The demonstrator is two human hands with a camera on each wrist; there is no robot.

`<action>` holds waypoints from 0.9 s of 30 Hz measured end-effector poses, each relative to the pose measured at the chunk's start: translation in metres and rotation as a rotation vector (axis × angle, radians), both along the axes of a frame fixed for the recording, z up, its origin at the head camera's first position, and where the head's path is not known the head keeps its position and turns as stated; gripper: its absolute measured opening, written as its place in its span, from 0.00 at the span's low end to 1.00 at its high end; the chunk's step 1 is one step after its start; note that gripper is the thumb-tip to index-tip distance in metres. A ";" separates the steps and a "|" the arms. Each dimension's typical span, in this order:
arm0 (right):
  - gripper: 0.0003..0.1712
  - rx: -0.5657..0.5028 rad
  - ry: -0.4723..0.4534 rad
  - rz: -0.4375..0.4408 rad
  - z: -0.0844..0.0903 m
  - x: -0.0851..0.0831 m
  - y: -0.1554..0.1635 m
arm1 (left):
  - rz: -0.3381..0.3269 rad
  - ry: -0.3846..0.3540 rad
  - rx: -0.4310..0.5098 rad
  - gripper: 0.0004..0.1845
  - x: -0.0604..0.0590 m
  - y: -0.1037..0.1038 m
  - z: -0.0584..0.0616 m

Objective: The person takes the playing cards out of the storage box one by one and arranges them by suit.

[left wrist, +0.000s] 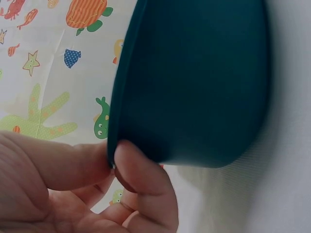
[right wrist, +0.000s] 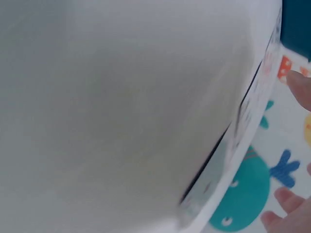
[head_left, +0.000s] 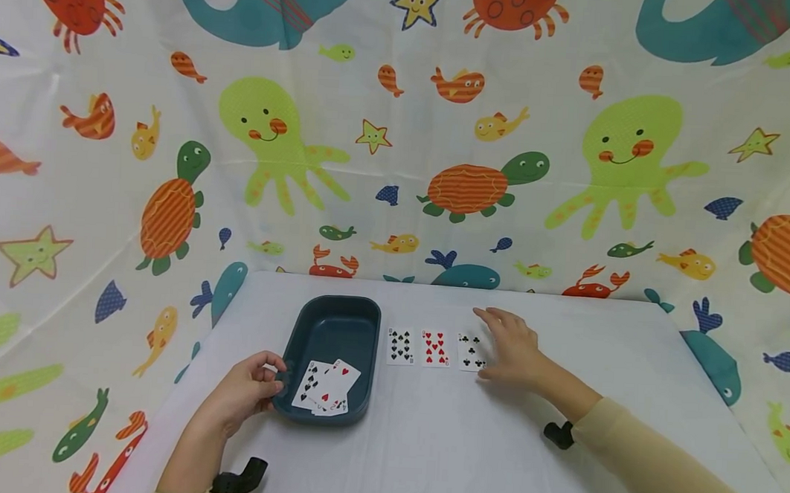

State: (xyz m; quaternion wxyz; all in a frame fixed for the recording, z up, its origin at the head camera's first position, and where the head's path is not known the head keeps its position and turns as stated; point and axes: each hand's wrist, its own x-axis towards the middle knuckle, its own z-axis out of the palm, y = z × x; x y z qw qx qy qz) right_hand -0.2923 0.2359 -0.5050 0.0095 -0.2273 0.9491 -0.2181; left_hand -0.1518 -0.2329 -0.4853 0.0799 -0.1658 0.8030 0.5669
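Note:
My left hand [head_left: 247, 388] pinches the left rim of a dark teal tray [head_left: 337, 333] between thumb and fingers; the left wrist view shows the thumb and fingertips on either side of the tray's edge [left wrist: 119, 97]. Several playing cards [head_left: 327, 388] lie face up, overlapping, in its near end. To the tray's right, a spades card [head_left: 400, 346], a hearts card [head_left: 436, 348] and a clubs card [head_left: 468, 352] lie face up in a row. My right hand [head_left: 513, 349] is over the row's right end with its fingers spread, overlapping the clubs card's right edge.
A white cloth [head_left: 451, 458] covers the table. Behind it hangs a curtain [head_left: 385, 179] printed with sea animals. A black wrist device [head_left: 242, 478] sits below my left hand, and another [head_left: 559, 435] by my right sleeve [head_left: 645, 453].

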 end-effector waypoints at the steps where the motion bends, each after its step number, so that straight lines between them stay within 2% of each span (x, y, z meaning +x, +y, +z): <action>1: 0.69 -0.003 0.010 0.004 0.001 0.002 -0.004 | 0.001 0.000 0.002 0.15 0.000 0.000 0.000; 11: 0.70 -0.022 0.019 0.056 0.014 0.016 -0.048 | -0.009 0.009 0.006 0.15 0.001 0.001 0.002; 18: 0.69 -0.010 0.052 0.141 0.024 0.029 -0.077 | -0.001 -0.002 -0.002 0.15 0.001 0.000 0.003; 27: 0.68 -0.031 0.022 0.185 0.034 0.049 -0.121 | -0.012 0.001 -0.005 0.15 0.001 0.001 0.003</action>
